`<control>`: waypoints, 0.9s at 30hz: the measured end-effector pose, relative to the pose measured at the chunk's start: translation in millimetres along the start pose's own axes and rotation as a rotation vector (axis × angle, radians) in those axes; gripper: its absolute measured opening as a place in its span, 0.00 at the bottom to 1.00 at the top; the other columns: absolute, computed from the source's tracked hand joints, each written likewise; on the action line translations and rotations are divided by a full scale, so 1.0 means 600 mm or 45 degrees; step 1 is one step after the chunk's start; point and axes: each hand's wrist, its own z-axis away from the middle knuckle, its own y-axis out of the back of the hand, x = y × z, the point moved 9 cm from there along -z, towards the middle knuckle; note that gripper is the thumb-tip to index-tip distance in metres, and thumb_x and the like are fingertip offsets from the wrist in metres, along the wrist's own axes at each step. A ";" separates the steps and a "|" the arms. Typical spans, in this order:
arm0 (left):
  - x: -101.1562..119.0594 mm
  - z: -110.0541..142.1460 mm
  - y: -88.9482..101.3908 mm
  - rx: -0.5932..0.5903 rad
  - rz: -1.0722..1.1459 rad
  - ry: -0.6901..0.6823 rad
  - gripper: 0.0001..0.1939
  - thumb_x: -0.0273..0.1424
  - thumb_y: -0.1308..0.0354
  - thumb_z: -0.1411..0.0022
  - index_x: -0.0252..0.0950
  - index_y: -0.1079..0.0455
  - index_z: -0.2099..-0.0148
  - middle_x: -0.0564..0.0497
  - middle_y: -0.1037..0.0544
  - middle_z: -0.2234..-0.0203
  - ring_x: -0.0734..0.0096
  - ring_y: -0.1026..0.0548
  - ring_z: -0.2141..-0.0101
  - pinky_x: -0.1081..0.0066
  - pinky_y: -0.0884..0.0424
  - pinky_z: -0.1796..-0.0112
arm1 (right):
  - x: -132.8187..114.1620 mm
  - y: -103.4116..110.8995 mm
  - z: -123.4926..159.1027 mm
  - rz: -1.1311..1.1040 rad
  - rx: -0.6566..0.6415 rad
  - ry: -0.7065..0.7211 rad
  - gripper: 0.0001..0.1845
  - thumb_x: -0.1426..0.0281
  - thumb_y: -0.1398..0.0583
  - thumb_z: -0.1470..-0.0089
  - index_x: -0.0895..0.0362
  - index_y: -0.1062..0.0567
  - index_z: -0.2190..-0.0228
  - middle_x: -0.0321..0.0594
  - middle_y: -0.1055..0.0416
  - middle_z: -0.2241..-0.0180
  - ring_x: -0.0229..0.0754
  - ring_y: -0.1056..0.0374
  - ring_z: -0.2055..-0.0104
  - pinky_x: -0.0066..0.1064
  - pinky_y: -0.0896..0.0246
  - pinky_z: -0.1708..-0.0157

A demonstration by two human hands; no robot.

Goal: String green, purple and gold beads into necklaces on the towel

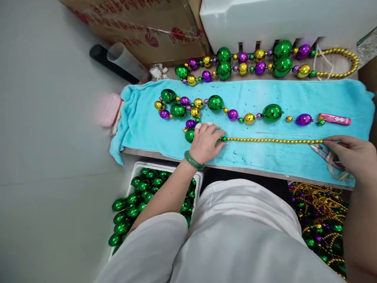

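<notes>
On a blue towel (265, 157) lies a strand of large green, purple and gold beads (215, 103). My left hand (207, 141) rests with spread fingers over part of that strand, beside a green bead (190, 135), and hides some beads. A straight gold bead chain (265, 140) runs from it to my right hand (353, 153), whose thumb and finger pinch the chain's far end. Under the right hand lie small scissors (319, 151), partly hidden. A long needle (282, 134) lies just above the chain. Near a pink packet (337, 119) is a purple bead (304, 119).
A finished-looking bead necklace (282, 66) lies along the back, before a white plastic bin (279, 19) and a cardboard box (141, 27). Below the table edge, a white box (137, 167) holds green beads, and bead strands (321, 220) pile up at right.
</notes>
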 end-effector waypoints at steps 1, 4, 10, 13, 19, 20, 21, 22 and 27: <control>0.009 -0.003 -0.001 0.011 -0.005 -0.026 0.17 0.38 0.45 0.40 0.42 0.29 0.49 0.45 0.28 0.50 0.51 0.37 0.46 0.48 0.48 0.43 | -0.002 0.000 0.002 -0.023 0.003 0.012 0.10 0.70 0.29 0.68 0.52 0.17 0.75 0.38 0.33 0.88 0.35 0.44 0.90 0.30 0.52 0.89; 0.034 -0.014 -0.005 0.032 -0.014 -0.097 0.14 0.37 0.45 0.39 0.42 0.27 0.52 0.45 0.28 0.50 0.52 0.37 0.46 0.47 0.50 0.42 | -0.003 0.000 0.006 -0.075 0.019 0.034 0.09 0.70 0.29 0.68 0.51 0.18 0.76 0.38 0.33 0.87 0.34 0.44 0.89 0.31 0.52 0.88; 0.044 -0.026 -0.011 0.042 -0.019 -0.125 0.10 0.34 0.48 0.38 0.41 0.25 0.61 0.46 0.27 0.53 0.53 0.36 0.48 0.47 0.50 0.43 | 0.015 0.005 0.008 -0.050 0.058 0.045 0.11 0.67 0.29 0.66 0.53 0.18 0.73 0.39 0.31 0.83 0.36 0.40 0.83 0.34 0.43 0.81; 0.040 -0.025 -0.012 0.052 -0.032 -0.115 0.10 0.34 0.48 0.38 0.40 0.25 0.61 0.47 0.27 0.53 0.54 0.35 0.49 0.47 0.50 0.43 | 0.009 0.006 0.020 0.007 0.079 0.133 0.12 0.64 0.32 0.62 0.54 0.19 0.71 0.36 0.32 0.82 0.35 0.39 0.81 0.31 0.41 0.80; 0.051 -0.030 -0.019 0.048 -0.054 -0.142 0.09 0.33 0.48 0.38 0.41 0.27 0.60 0.48 0.27 0.53 0.55 0.35 0.49 0.48 0.49 0.43 | -0.001 0.001 0.040 0.065 0.105 0.246 0.14 0.61 0.36 0.56 0.56 0.20 0.68 0.32 0.35 0.83 0.34 0.39 0.81 0.27 0.39 0.78; 0.053 -0.031 -0.020 0.043 -0.053 -0.143 0.09 0.33 0.48 0.38 0.40 0.27 0.61 0.48 0.27 0.53 0.55 0.35 0.49 0.48 0.49 0.43 | 0.000 0.000 0.040 0.068 0.106 0.253 0.14 0.61 0.36 0.56 0.56 0.20 0.67 0.32 0.35 0.83 0.35 0.39 0.81 0.28 0.39 0.78; 0.054 -0.032 -0.020 0.039 -0.049 -0.141 0.08 0.32 0.48 0.38 0.40 0.27 0.61 0.48 0.27 0.54 0.55 0.35 0.49 0.48 0.49 0.43 | -0.001 0.000 0.040 0.072 0.110 0.271 0.14 0.61 0.36 0.56 0.56 0.20 0.67 0.32 0.35 0.83 0.35 0.39 0.81 0.28 0.39 0.78; 0.053 -0.034 -0.021 0.034 -0.043 -0.138 0.08 0.32 0.48 0.39 0.40 0.27 0.61 0.48 0.26 0.54 0.55 0.34 0.50 0.49 0.49 0.43 | -0.007 0.001 0.041 0.090 0.122 0.320 0.14 0.61 0.36 0.55 0.56 0.20 0.67 0.33 0.34 0.82 0.36 0.38 0.80 0.29 0.39 0.77; 0.051 -0.035 -0.021 0.011 -0.020 -0.123 0.08 0.31 0.47 0.40 0.40 0.27 0.61 0.48 0.26 0.54 0.56 0.34 0.51 0.49 0.49 0.43 | -0.075 0.013 0.069 0.370 0.300 0.834 0.12 0.62 0.40 0.51 0.57 0.20 0.71 0.41 0.26 0.69 0.41 0.31 0.68 0.31 0.37 0.68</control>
